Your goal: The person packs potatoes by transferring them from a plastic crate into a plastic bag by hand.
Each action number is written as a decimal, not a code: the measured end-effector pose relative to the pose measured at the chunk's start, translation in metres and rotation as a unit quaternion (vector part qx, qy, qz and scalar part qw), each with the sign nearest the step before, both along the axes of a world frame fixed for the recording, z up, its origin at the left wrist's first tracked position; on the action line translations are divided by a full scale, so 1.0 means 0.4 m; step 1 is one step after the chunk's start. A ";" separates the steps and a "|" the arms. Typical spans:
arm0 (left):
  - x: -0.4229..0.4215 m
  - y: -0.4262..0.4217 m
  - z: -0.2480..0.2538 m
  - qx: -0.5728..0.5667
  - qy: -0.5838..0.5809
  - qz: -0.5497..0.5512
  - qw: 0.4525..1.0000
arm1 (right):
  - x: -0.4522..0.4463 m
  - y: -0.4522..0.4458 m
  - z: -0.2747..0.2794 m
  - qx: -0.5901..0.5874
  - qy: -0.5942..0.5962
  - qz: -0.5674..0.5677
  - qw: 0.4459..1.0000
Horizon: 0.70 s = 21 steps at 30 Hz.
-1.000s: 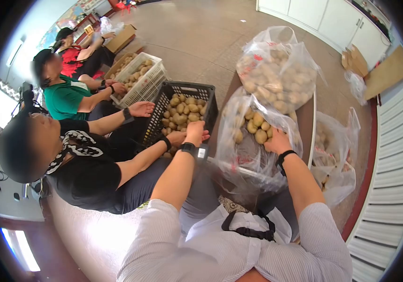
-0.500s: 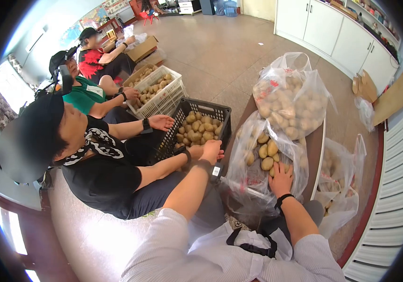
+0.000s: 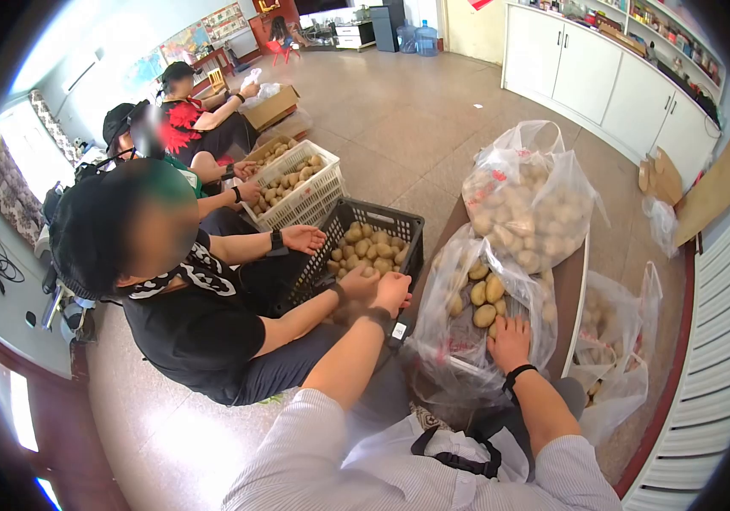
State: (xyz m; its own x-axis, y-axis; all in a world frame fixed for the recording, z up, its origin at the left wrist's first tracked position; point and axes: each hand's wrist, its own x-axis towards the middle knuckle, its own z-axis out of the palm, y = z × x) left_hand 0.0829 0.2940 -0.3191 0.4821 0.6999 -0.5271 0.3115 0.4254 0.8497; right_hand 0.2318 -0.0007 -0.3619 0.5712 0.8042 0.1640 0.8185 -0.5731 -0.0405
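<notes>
My left hand hovers at the near right corner of a black crate of potatoes, right beside a co-worker's hand. Its fingers are curled in, and whatever they may hold is hidden. My right hand reaches into the mouth of a clear plastic bag, its fingers stretched out next to several loose potatoes. Behind that bag stands a fuller clear bag of potatoes, with its handles up.
The nearest co-worker sits at my left, the other hand palm up over the crate. Two more people sit beyond, near a white crate of potatoes and a cardboard box. Another potato bag stands on the floor at right.
The view has tilted up slightly, so most things sit lower in the picture. My left hand and the co-worker's hand have drawn slightly apart. My right hand stays at the bag.
</notes>
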 end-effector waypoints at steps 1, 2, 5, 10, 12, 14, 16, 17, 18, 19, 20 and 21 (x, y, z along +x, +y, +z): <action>0.000 -0.002 -0.004 0.014 -0.002 -0.003 1.000 | 0.002 0.003 -0.002 0.003 -0.008 0.001 1.000; 0.001 -0.002 -0.006 0.028 -0.005 -0.006 1.000 | 0.006 0.006 -0.002 0.003 -0.009 0.001 1.000; 0.006 -0.002 -0.009 0.043 0.002 -0.008 0.999 | 0.018 0.013 -0.017 0.001 0.000 0.001 1.000; 0.005 -0.011 0.001 0.067 0.006 -0.018 0.998 | 0.032 0.038 -0.038 -0.047 -0.013 -0.011 0.999; 0.009 -0.006 0.010 0.077 0.001 -0.016 0.997 | 0.032 0.037 -0.042 -0.037 -0.013 -0.008 0.999; 0.004 -0.004 0.018 0.058 0.011 -0.057 0.997 | 0.034 0.037 -0.043 -0.023 -0.016 -0.001 1.000; 0.002 -0.008 0.025 0.058 -0.002 -0.052 0.997 | 0.036 0.037 -0.032 -0.024 0.015 0.002 1.000; 0.000 -0.008 0.024 0.063 -0.003 -0.055 0.997 | 0.034 0.037 -0.029 -0.014 0.020 0.001 1.000; 0.005 -0.006 0.023 0.067 -0.003 -0.060 0.996 | 0.040 0.045 -0.025 -0.009 0.015 0.003 1.000; 0.008 -0.009 0.018 0.067 -0.004 -0.056 0.996 | 0.038 0.042 -0.019 0.018 0.010 0.008 1.000; 0.011 -0.010 0.013 0.067 -0.007 -0.056 0.996 | 0.040 0.039 -0.013 0.044 0.005 0.013 0.999; 0.012 -0.007 0.009 0.061 -0.004 -0.073 0.995 | 0.044 0.040 -0.007 0.038 0.028 0.005 0.999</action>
